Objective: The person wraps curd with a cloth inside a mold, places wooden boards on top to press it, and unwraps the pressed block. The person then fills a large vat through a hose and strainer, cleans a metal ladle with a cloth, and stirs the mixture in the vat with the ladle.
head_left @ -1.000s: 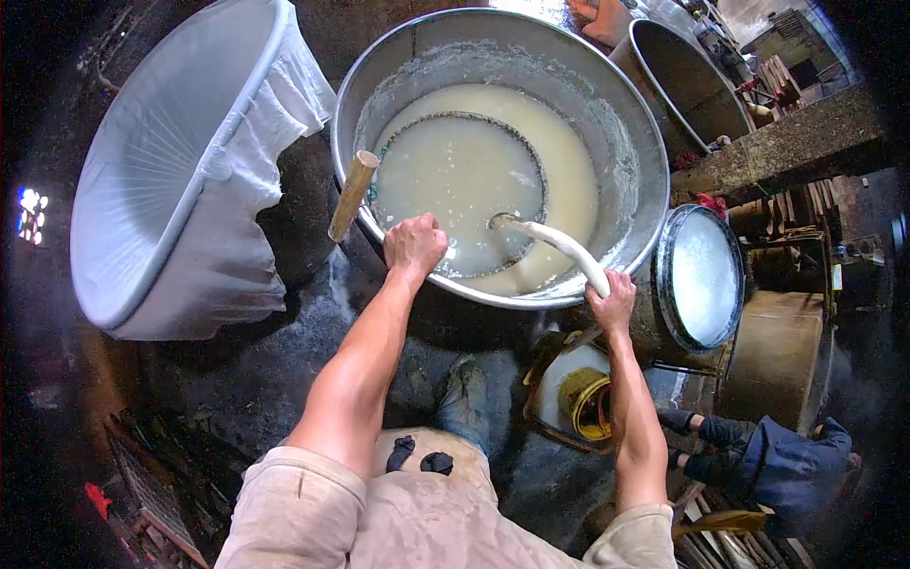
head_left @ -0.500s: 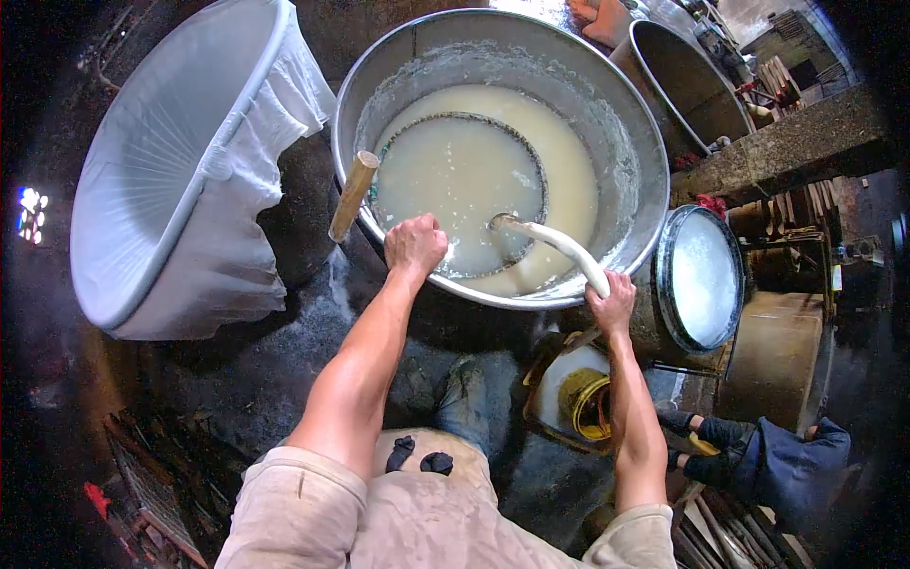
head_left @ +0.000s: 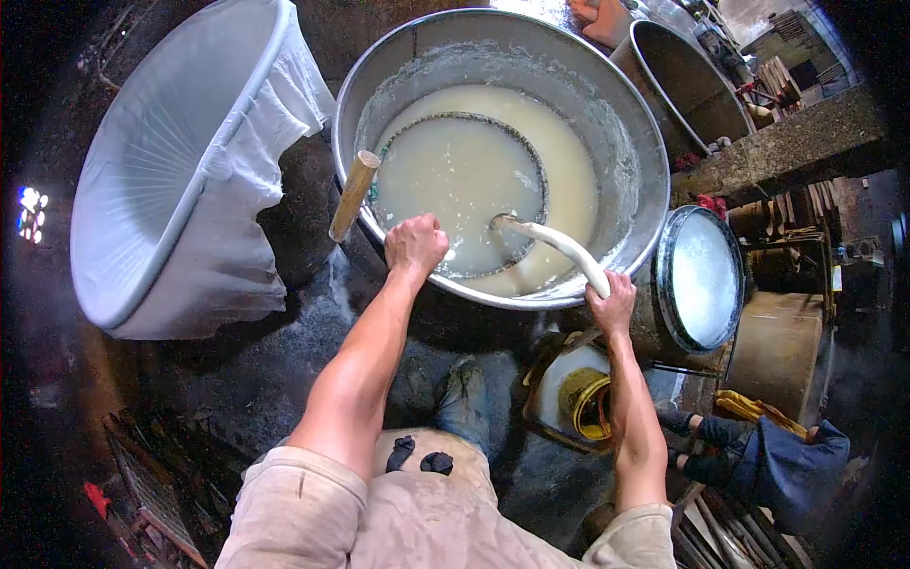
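Note:
A large metal vat (head_left: 633, 104) of cloudy, pale yellowish liquid (head_left: 569, 161) stands in front of me. A dark-edged round hoop (head_left: 542, 171) sits in the liquid. My right hand (head_left: 612, 302), fingers wrapped, holds a white curved hose (head_left: 559, 239) at the vat's near right rim; its far end dips inside the hoop. My left hand (head_left: 415, 243) is a closed fist at the near left rim. Whether it grips the rim or something else is hidden. Just left of it, a wooden stick (head_left: 353, 199) juts up at the vat's edge.
On the left stands a wide tub draped in white cloth (head_left: 227, 247). A round container of white liquid (head_left: 701, 275) and a yellow bucket (head_left: 590, 408) are at the right. Another person in dark blue clothing (head_left: 796, 465) is at lower right, beside something yellow. Wood lies stacked nearby.
Both my hands, the hose and the vat look the same. At right, the other person has shifted slightly, and more of a yellow thing shows beside them.

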Demonstrator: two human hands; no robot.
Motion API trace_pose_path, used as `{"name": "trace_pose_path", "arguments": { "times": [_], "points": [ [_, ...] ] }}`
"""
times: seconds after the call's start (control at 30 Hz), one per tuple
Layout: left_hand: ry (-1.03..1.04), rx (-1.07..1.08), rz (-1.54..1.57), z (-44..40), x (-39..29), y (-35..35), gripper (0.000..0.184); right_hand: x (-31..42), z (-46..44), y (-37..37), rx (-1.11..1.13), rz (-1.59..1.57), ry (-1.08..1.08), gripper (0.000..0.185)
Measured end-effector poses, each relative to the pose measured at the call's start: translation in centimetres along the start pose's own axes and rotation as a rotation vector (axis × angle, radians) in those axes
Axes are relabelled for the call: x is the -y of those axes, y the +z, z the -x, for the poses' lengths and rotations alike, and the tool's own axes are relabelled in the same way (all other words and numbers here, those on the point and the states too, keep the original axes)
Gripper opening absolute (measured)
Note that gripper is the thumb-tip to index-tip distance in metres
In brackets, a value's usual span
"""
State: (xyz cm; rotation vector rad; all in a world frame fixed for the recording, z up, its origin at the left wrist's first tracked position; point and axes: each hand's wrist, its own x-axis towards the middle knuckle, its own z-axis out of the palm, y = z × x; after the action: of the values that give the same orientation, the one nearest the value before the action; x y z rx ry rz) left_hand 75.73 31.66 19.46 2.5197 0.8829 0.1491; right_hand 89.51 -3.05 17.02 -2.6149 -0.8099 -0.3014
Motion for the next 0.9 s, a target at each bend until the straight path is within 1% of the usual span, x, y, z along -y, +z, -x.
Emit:
{"name": "trace_pose_path", "arguments": {
  "times": [0.4, 0.9],
  "points": [
    [0.001, -0.002, -0.009, 0.05, -0.08, -0.10, 0.018, 0.17, -0.10, -0.21, 0.004, 0.005, -0.032, 0.030],
    [-0.006, 0.008, -0.001, 0.08, -0.13, -0.21, 0.018, -0.02, -0.06, -0.04, 0.006, 0.000, -0.022, 0.031]
  ]
}}
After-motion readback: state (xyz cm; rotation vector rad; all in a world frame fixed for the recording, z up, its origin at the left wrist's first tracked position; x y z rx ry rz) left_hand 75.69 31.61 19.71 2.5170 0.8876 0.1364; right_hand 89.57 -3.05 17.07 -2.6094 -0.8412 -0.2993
